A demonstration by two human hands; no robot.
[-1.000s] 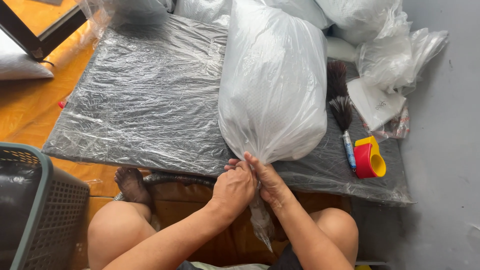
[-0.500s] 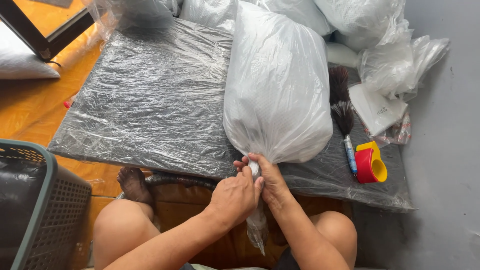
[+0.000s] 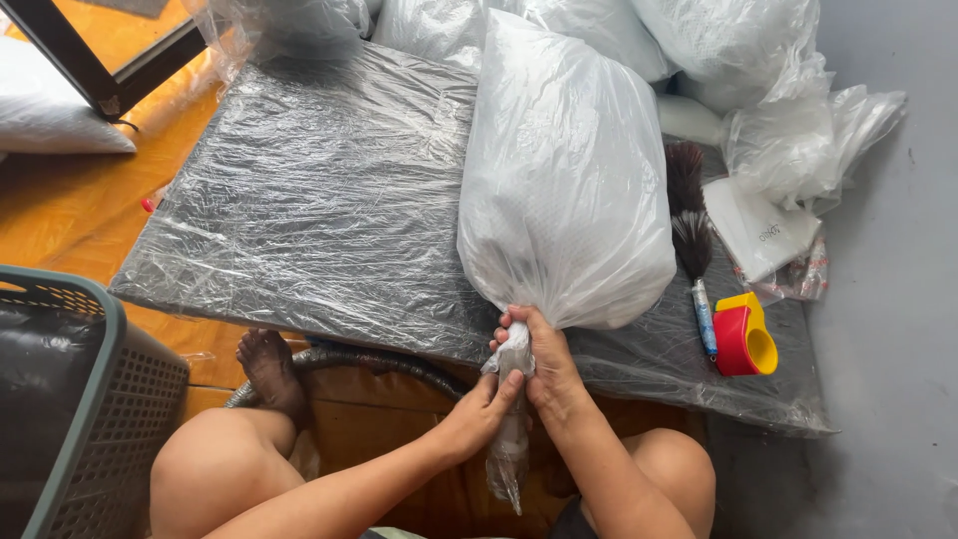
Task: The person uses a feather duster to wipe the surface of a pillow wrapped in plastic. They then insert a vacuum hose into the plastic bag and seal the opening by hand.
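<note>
A big clear plastic bag (image 3: 564, 180) stuffed with white filling lies on a dark board wrapped in plastic film (image 3: 309, 200). Its twisted neck (image 3: 511, 419) points toward me and hangs past the board's near edge. My right hand (image 3: 544, 364) is clenched round the neck just below the bulging bag. My left hand (image 3: 482, 411) grips the same twisted neck a little lower, fingers touching the right hand.
A dark brush with a blue handle (image 3: 691, 240) and a red and yellow tape dispenser (image 3: 743, 334) lie right of the bag. More filled clear bags (image 3: 738, 50) pile up behind. A grey-green plastic basket (image 3: 70, 399) stands at my left knee; my bare foot (image 3: 269, 369) rests by the board.
My left hand has slid down the bag's neck, away from the right hand, which stays clamped under the bulge. The twisted neck now shows between the two hands.
</note>
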